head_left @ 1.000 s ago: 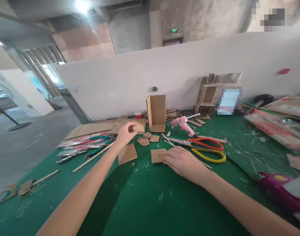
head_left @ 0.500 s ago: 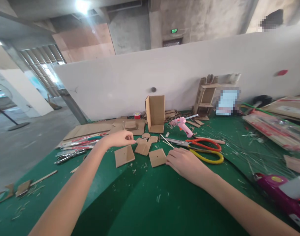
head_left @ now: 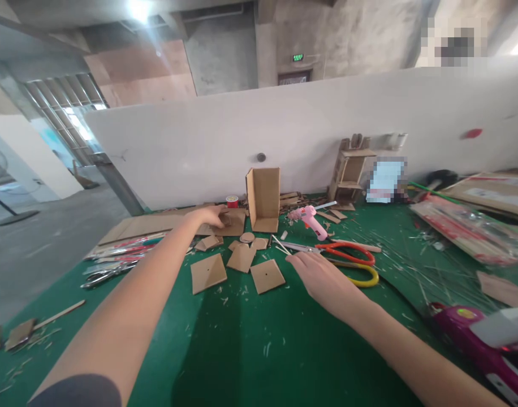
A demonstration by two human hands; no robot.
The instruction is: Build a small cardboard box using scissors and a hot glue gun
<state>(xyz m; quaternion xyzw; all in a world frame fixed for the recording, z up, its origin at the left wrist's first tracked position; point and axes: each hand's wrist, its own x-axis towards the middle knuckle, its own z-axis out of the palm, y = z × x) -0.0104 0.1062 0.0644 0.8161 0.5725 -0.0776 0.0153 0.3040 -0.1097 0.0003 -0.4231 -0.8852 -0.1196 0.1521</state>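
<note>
My left hand (head_left: 210,216) reaches over a flat cardboard sheet (head_left: 236,226) beside a red-sided spool (head_left: 232,201); its fingers are apart and I see nothing held. My right hand (head_left: 316,274) rests on the green table with fingers closed on thin pale sticks (head_left: 281,245), whose ends poke out to the left. Between the hands lie two cardboard squares with small holes, the left square (head_left: 208,273) and the right square (head_left: 267,276). Behind them are smaller cardboard pieces (head_left: 242,257) and a cardboard disc (head_left: 247,237). An open cardboard box form (head_left: 265,198) stands upright behind.
Scissors (head_left: 348,251) with red and yellow handles lie beyond my right hand, near a pink glue gun (head_left: 310,220). A purple tool (head_left: 466,328) is at the right. Packaged pens or tools (head_left: 119,254) lie left. A cardboard shelf model (head_left: 350,169) stands by the white partition (head_left: 191,147).
My left hand has moved forward, away from the small cardboard pieces to the sheet by the spool, and its fingers have spread. My right hand stays on the sticks. The view has shifted slightly.
</note>
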